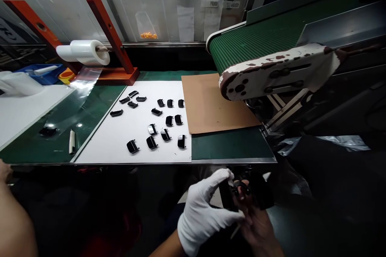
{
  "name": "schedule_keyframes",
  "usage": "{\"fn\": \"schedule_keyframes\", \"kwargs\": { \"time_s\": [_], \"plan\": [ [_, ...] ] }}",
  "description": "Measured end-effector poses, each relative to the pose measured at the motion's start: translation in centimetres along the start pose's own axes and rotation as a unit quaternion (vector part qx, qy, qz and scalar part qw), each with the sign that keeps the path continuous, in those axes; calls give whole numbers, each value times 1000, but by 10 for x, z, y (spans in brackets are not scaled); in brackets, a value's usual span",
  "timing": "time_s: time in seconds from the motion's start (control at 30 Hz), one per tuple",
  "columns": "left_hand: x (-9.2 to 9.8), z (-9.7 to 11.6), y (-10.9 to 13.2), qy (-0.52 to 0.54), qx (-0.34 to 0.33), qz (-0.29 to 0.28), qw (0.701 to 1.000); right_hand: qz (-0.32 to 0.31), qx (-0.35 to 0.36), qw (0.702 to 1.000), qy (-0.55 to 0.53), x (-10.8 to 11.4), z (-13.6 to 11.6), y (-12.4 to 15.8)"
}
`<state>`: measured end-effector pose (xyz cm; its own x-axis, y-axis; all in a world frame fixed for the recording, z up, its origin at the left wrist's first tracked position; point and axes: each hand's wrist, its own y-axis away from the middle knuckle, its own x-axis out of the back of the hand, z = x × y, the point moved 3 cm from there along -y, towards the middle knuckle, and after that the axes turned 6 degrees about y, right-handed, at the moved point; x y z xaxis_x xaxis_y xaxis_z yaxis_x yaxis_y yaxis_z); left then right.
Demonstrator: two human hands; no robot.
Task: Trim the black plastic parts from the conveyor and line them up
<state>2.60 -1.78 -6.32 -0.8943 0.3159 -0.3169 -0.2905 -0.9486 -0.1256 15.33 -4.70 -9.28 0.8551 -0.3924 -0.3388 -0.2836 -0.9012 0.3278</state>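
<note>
My left hand (202, 209), in a white glove, is closed on a black plastic part (226, 194) in front of the table's near edge. Its thumb is at the part's upper end and its fingers are at the lower end. Close against the part is my bare right hand (256, 225), with its fingers bent around something dark. Shadow hides what that is. Beyond my hands, several small glossy black plastic pieces (151, 142) with little prongs lie spread over a white sheet (99, 144).
A green conveyor belt (256, 42) juts in from the right above a brown cardboard sheet (211, 104). At the left are a roll of clear film (90, 52) on an orange stand (117, 74) and a white-handled tool (72, 142). Another person's arm (13, 217) reaches in at lower left.
</note>
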Motion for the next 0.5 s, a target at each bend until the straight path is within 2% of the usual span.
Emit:
{"fn": "schedule_keyframes", "kwargs": {
  "time_s": [0.07,0.17,0.3,0.4,0.5],
  "plan": [
    [2,7,-4,-49,55,-42,996,14,6,1000,7,11,-4,-3],
    [0,21,-8,-122,124,-106,979,0,2,999,37,23,-12,-4],
    [-1,31,-5,-174,133,-140,965,-61,-48,991,108,28,-16,2],
    [2,22,8,-209,149,-150,955,-77,-99,975,183,29,-11,11],
    [9,6,26,-235,205,-153,938,-84,-129,959,238,30,-1,20]
  ]
}}
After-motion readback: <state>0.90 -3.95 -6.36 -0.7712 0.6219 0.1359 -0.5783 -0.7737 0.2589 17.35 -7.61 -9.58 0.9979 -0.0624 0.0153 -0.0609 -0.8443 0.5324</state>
